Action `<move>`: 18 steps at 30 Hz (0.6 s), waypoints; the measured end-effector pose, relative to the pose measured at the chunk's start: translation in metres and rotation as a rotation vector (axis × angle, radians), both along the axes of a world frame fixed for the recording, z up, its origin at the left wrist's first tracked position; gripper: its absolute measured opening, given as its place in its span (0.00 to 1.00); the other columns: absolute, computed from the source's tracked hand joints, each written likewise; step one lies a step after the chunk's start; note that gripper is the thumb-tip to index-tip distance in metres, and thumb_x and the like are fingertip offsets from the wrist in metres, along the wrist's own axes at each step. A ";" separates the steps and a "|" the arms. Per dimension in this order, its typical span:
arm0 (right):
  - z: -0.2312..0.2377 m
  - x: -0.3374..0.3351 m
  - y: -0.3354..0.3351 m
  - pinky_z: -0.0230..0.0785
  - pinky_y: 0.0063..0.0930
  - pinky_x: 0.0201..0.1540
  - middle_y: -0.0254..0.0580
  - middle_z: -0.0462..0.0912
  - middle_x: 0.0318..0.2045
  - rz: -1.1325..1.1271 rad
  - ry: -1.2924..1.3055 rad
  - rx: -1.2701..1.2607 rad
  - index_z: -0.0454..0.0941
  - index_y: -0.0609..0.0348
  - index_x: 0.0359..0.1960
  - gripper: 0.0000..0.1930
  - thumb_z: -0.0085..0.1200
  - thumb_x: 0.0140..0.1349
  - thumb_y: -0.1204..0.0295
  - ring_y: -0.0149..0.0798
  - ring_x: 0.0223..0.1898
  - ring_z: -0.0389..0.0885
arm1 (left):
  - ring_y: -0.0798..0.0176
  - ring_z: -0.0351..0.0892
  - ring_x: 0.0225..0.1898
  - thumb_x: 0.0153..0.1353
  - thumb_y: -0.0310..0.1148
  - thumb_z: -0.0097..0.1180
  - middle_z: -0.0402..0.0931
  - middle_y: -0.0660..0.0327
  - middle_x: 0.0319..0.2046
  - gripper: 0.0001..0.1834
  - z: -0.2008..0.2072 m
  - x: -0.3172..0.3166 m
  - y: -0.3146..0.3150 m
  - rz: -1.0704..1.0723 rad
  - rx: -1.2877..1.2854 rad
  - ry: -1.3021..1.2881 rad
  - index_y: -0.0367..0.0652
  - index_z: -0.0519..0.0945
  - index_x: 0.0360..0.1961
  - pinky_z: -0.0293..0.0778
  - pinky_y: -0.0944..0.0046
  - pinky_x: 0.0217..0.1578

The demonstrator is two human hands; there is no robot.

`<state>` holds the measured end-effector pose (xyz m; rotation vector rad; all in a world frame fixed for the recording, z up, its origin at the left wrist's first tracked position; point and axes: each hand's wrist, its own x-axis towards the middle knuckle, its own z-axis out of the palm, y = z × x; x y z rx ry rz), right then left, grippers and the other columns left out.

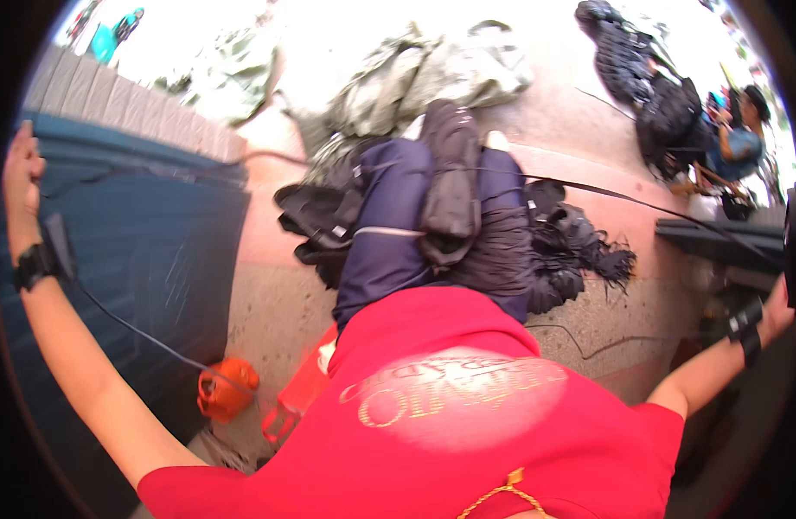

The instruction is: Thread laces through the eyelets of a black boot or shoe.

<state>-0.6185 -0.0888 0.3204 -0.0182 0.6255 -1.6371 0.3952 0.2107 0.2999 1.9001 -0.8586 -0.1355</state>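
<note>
My arms are spread wide to both sides. At the far left, my left hand [23,169] is raised beside a blue panel [147,233], its fingers partly curled and blurred. A long black strap [605,192] runs from close by this hand across above my knees to the far right. My left fingers seem closed on its end. My right hand [776,313] is at the right rim, near the strap's other end; its fingers are lost in the dark edge. Across my lap lies a black padded fabric piece [450,182], resembling a bag part.
Black bags or fabric pieces [316,212] lie left of my legs, and a black fringed heap [579,251] right. Grey-green cloth [432,73] is piled ahead. An orange container [227,389] stands low left. Another person [737,138] sits at far right by a black pile [644,86].
</note>
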 end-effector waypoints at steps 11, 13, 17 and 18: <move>-0.276 0.314 0.020 0.65 0.29 0.39 0.43 0.76 0.26 0.323 1.998 -0.849 0.76 0.58 0.22 0.05 0.48 0.48 0.81 0.42 0.32 0.72 | 0.66 0.77 0.24 0.54 0.29 0.52 0.76 0.55 0.27 0.12 -0.262 -0.354 -0.184 -0.738 0.570 0.781 0.35 0.70 0.38 0.72 0.71 0.25; -0.307 0.349 0.036 0.68 0.30 0.32 0.43 0.77 0.20 0.653 1.684 -0.792 0.76 0.61 0.25 0.05 0.46 0.54 0.78 0.41 0.26 0.76 | 0.65 0.77 0.26 0.56 0.28 0.49 0.76 0.55 0.28 0.08 -0.278 -0.395 -0.193 -0.732 0.628 0.869 0.36 0.69 0.35 0.72 0.71 0.27; -0.341 0.386 0.050 0.69 0.33 0.31 0.49 0.76 0.21 1.053 1.532 -0.526 0.73 0.64 0.33 0.09 0.42 0.58 0.73 0.45 0.26 0.78 | 0.63 0.76 0.31 0.59 0.28 0.45 0.72 0.55 0.31 0.05 -0.297 -0.428 -0.214 -0.659 0.757 0.972 0.37 0.66 0.32 0.72 0.69 0.31; -0.345 0.393 0.050 0.69 0.34 0.32 0.50 0.77 0.22 1.099 1.513 -0.485 0.73 0.64 0.33 0.09 0.42 0.58 0.72 0.47 0.27 0.78 | 0.62 0.75 0.32 0.59 0.28 0.44 0.71 0.55 0.32 0.04 -0.299 -0.433 -0.218 -0.613 0.801 1.020 0.37 0.67 0.32 0.72 0.68 0.32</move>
